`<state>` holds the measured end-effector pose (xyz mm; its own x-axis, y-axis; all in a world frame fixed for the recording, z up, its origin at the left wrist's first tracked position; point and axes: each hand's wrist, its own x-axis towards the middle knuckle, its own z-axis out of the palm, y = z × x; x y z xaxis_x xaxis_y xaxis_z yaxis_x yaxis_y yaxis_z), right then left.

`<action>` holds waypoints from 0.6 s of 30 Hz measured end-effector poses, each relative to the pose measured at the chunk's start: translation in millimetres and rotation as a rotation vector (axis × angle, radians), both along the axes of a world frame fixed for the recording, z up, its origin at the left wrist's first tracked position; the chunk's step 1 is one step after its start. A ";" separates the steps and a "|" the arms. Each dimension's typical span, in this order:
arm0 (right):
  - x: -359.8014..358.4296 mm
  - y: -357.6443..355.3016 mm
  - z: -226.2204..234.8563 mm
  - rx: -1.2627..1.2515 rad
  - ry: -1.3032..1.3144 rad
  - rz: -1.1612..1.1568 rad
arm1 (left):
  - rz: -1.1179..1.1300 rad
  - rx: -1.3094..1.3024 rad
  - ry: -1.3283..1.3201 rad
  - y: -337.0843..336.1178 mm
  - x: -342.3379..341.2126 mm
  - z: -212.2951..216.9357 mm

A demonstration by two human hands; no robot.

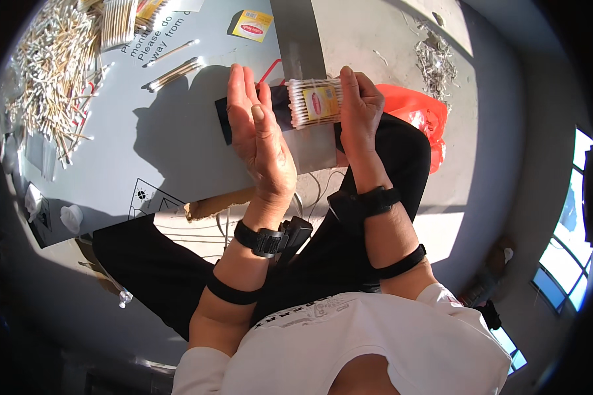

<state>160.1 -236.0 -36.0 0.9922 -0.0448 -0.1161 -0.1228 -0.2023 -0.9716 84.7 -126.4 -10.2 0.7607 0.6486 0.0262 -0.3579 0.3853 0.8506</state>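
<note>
My right hand [362,117] grips one end of a flat pack of cotton swabs [315,104], with a yellow and red label on its middle and rows of white tips facing left. Just left of the pack, my left hand [265,141] is raised with its fingers stretched out and nothing in it; a gap separates it from the swabs. Beyond that hand, a small bunch of loose swabs [176,74] and a single swab [171,53] lie on the grey board [171,151]. A yellow label card [252,27] rests near the board's far edge.
A large heap of loose swabs [53,72] spreads over the far left, beside a bundle of swabs [118,23]. A red plastic bag [415,108] sits right of my right hand. Pale scraps [435,64] litter the floor at far right. Torn cardboard [221,204] edges the board.
</note>
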 end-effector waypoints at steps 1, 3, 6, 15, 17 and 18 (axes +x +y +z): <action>-2.4 2.8 6.5 -0.015 -0.035 -0.023 | 0.017 0.128 0.032 7.3 -4.8 -0.2; -3.9 6.2 12.5 -0.041 -0.076 -0.026 | 0.062 0.414 0.116 24.2 -12.7 -7.5; 1.5 -5.3 12.8 -0.299 -0.373 -0.095 | -0.171 1.335 0.500 45.1 -26.1 6.8; 4.8 -1.5 6.9 -0.265 -0.020 0.077 | -0.371 1.394 0.651 34.3 -48.9 13.7; 5.2 -1.5 4.8 -0.200 0.004 0.047 | -0.356 1.382 0.646 33.4 -49.4 12.1; 5.0 -1.9 4.0 -0.174 0.021 0.013 | -0.356 1.377 0.629 33.6 -50.0 12.3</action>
